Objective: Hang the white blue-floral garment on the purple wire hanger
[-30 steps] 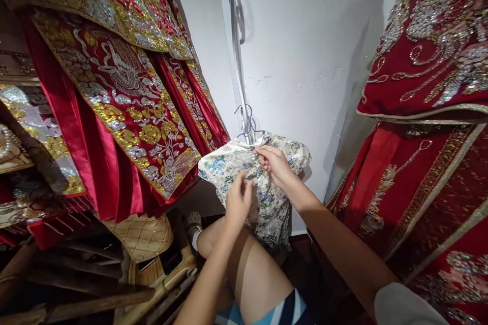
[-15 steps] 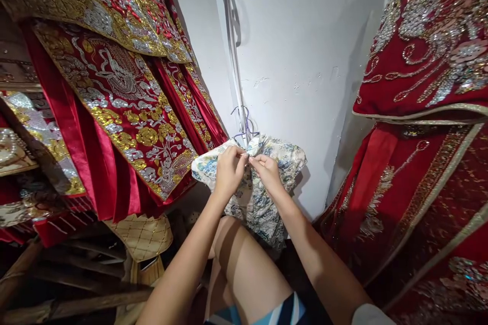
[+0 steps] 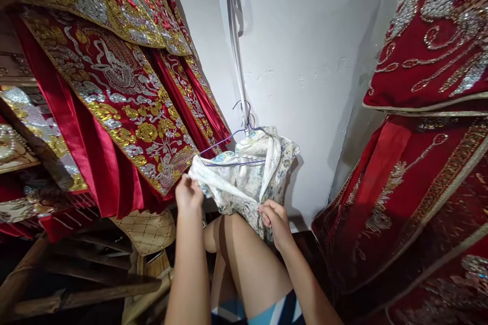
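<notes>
We pinch the floral blouse [image 3: 234, 190] in narrow grips, left hand [image 3: 189, 194] near one shoulder, right hand [image 3: 275, 218] at the front edge, apparently to spread it open near the purple hanger [image 3: 244, 163].

No text, label, brand, number or sign can be read; the small scuffs [image 3: 265, 74] on the far wall [image 3: 301, 15] form no letters or figures that can be made out, and whether the pale patch [image 3: 252, 133] at the neck of the flowered shirt [image 3: 244, 183] is a label cannot be told
</notes>
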### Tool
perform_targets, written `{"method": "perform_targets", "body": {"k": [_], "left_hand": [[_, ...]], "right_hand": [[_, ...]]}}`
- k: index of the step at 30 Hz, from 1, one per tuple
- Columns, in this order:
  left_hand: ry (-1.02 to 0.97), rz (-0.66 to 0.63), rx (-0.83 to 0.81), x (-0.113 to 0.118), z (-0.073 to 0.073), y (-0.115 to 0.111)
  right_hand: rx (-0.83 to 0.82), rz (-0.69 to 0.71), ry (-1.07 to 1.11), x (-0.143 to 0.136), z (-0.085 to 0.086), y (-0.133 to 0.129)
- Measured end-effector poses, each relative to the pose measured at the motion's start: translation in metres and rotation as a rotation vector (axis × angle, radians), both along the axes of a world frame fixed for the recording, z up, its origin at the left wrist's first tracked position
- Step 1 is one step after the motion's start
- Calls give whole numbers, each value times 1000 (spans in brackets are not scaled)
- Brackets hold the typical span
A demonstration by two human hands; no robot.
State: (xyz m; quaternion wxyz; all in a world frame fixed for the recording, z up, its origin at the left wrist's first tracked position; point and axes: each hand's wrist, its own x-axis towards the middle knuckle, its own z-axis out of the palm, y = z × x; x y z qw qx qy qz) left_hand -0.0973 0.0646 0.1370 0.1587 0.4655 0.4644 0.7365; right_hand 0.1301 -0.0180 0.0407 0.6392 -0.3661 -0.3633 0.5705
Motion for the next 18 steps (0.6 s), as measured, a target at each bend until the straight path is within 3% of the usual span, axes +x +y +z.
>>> {"method": "perform_targets", "body": {"k": [5,8,10,13,15,18], "left_hand": [[-386,-113,-273,58,-88,-36],[-762,-363,-340,87,-110,-63],[-781,-558,-275,98,-104,-79],[-576,-800,-196,112,-76,-99],[-365,-907,-216,125,-56,-112],[39,-926,-213,148,-37,-132]], "right_hand": [[24,87,12,15,-12,-2],[16,40,11,27,-18,1],[-4,-64,-4,30,-18,4],[-6,-146,-120,29,-16,5],[-39,-77,-124,26,-17,2],[-127,95,40,27,-23,-9]]}}
